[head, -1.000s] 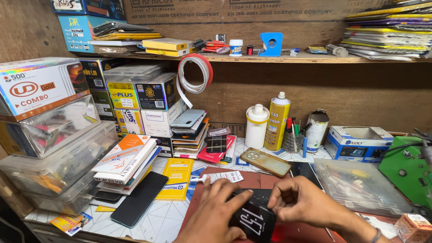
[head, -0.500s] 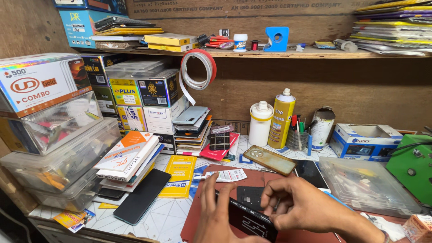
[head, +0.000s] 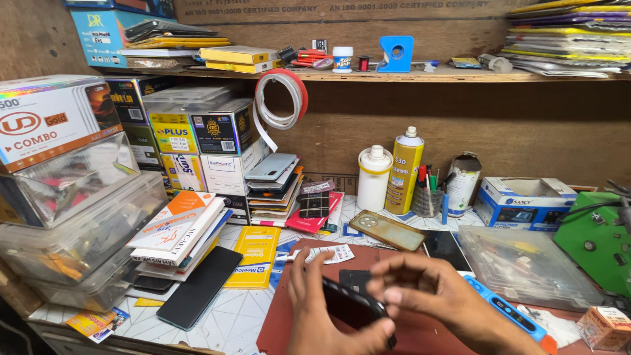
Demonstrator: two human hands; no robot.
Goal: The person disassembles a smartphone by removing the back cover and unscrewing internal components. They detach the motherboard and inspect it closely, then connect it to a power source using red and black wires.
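I hold a black phone [head: 355, 307] low over the reddish-brown mat [head: 276, 329], close to the front edge of the bench. My left hand [head: 322, 315] cups it from below and from the left, fingers spread upward along its edge and thumb curled under its lower end. My right hand [head: 427, 299] comes in from the right, fingertips curled over the top edge and closed on the phone, so both hands are clamped on it. The phone is tilted, its dark face turned partly toward me.

Just beyond my hands, a small white slip [head: 335, 253] lies on the mat, and a bronze-coloured phone [head: 386, 230] lies behind it. A blue tool [head: 506, 307] lies to the right of my right wrist, near a clear plastic tray [head: 526, 263]. To the left, a yellow packet [head: 255, 256] and a black phone lying flat [head: 200, 286] rest on the white tiled benchtop [head: 223, 322]. A yellow spray can [head: 403, 172] and a white bottle [head: 374, 177] stand against the wooden back wall.
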